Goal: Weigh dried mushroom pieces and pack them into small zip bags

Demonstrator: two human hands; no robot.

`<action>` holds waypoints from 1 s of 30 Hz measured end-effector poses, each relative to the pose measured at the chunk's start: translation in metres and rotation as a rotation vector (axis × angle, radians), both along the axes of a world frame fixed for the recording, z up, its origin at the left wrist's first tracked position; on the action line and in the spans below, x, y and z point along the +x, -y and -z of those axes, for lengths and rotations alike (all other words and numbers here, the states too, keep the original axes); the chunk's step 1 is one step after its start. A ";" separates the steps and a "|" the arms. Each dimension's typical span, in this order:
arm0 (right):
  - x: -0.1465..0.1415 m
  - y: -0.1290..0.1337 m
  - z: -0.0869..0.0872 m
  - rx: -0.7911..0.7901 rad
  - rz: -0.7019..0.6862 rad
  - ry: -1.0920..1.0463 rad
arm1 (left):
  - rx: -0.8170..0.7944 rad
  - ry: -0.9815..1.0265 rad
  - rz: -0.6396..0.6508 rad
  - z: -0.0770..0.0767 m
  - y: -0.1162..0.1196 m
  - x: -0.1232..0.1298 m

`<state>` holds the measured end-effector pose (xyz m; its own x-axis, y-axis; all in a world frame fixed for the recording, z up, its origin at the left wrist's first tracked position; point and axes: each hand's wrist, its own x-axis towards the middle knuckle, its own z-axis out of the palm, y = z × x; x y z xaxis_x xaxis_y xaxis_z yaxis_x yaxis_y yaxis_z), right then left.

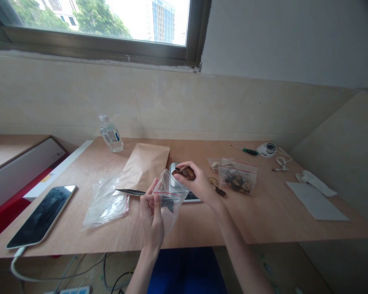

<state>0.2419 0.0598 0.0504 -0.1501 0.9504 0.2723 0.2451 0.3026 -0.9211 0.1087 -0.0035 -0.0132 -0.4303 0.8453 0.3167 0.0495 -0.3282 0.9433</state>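
Note:
My left hand (152, 218) is closed on a clear zip bag (171, 204) with a red line near its mouth. Dark brown dried slices (185, 173) are pinched in my right hand (196, 179), just above the bag's opening. Behind the bag lies a silver scale (192, 197), partly covered by my hands. A few dried pieces (217, 188) rest on the table right of my right hand. Beside them is a zip bag of dark dried pieces (238, 179), with another bag of pale pieces (214, 165) behind it.
Left of my hands are clear empty bags (106, 204), a brown paper pouch (145, 163), a water bottle (111, 134) and a phone (43, 216). To the right lie a screwdriver (248, 151), a white camera (266, 149), a white sheet (315, 202) and a white cloth (315, 182).

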 end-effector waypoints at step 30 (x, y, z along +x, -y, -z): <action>-0.004 -0.071 0.081 0.128 0.153 0.764 | 0.081 0.518 -0.041 -0.007 0.012 0.006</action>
